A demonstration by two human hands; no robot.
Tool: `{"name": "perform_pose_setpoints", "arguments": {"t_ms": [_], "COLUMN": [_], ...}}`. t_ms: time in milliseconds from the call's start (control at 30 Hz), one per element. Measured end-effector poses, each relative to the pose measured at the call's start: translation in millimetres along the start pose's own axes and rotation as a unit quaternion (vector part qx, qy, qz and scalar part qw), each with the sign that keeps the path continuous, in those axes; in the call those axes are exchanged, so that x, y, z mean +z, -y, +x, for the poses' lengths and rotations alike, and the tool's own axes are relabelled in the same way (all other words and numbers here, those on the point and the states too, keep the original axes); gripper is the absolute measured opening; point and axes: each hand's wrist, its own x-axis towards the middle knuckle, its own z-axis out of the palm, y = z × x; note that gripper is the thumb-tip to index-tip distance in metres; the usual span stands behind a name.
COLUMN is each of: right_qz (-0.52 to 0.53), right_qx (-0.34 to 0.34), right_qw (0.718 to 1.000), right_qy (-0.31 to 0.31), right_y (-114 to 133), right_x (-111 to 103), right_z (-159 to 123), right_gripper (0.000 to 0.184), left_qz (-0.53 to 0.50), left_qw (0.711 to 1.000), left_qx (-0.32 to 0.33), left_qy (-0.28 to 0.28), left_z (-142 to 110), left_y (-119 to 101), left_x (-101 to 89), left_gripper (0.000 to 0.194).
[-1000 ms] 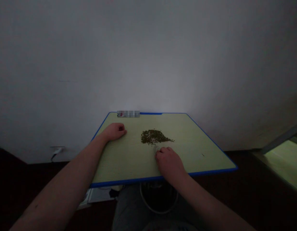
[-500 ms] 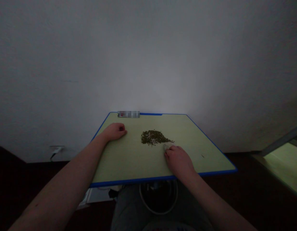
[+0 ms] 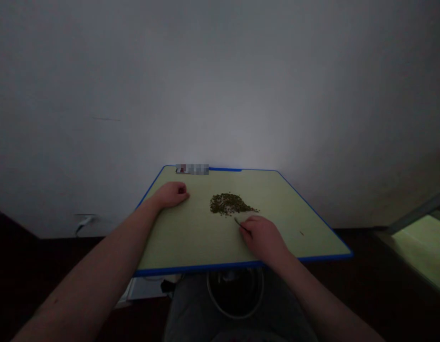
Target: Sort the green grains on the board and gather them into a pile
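Observation:
My left hand (image 3: pixel 173 194) rests on the left part of the table, its fingers curled into a loose fist; I see nothing in it. A heap of small greenish-brown grains (image 3: pixel 227 203), like dried beans or seeds, lies spread over the middle of the tabletop. Just to the near right of that heap, my right hand (image 3: pixel 265 237) pinches a small, thin, flat pale piece (image 3: pixel 237 221), seen almost edge-on. Its tip sits just short of the grains, and the fingers hide the rest.
The pale table (image 3: pixel 184 242) has a blue rim and stands against a grey wall (image 3: pixel 220 95). A blurred-out flat object (image 3: pixel 192 169) lies at its back edge. A brown sliver (image 3: pixel 301 233) is on the right. Below the front edge, a round metal bowl (image 3: pixel 237 315) sits on my lap.
My right hand has turned the pale piece from showing its flat face to nearly edge-on, its tip now pointing left. The left hand and the heap look much the same.

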Motion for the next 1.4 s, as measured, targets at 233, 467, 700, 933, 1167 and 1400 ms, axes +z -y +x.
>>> {"name": "perform_pose_setpoints", "arguments": {"t_ms": [233, 467, 700, 933, 1167, 1400], "right_qz": [0.06, 0.094, 0.106, 0.129, 0.143, 0.13], "right_qx": [-0.042, -0.073, -0.069, -0.07, -0.063, -0.05], "right_qw": [0.997, 0.993, 0.992, 0.989, 0.988, 0.99], "right_qy": [0.011, 0.014, 0.009, 0.006, 0.006, 0.005], "right_y": [-14.9, -13.9, -12.2, -14.9, -10.9, -12.5], "right_x": [-1.3, -1.9, -0.8, 3.5, 3.7, 2.2], "right_z": [19.2, 25.6, 30.2, 39.5, 47.8, 41.5], "right_gripper": [0.024, 0.022, 0.021, 0.021, 0.021, 0.022], "left_qz": [-0.001, 0.009, 0.005, 0.011, 0.007, 0.003], "left_qw": [1.0, 1.0, 1.0, 1.0, 1.0, 1.0], "left_qx": [0.004, 0.005, -0.011, -0.001, 0.003, 0.0], "left_qy": [0.001, 0.0, 0.008, 0.005, 0.005, 0.004], "left_z": [0.9, 0.7, 0.8, 0.8, 1.0, 1.4], "left_y": [2.6, 2.6, 1.8, 3.1, 3.5, 4.3], "left_x": [1.3, 0.9, 0.4, 1.1, 1.3, 1.7], "left_gripper": [0.027, 0.03, 0.029, 0.03, 0.029, 0.029]}}
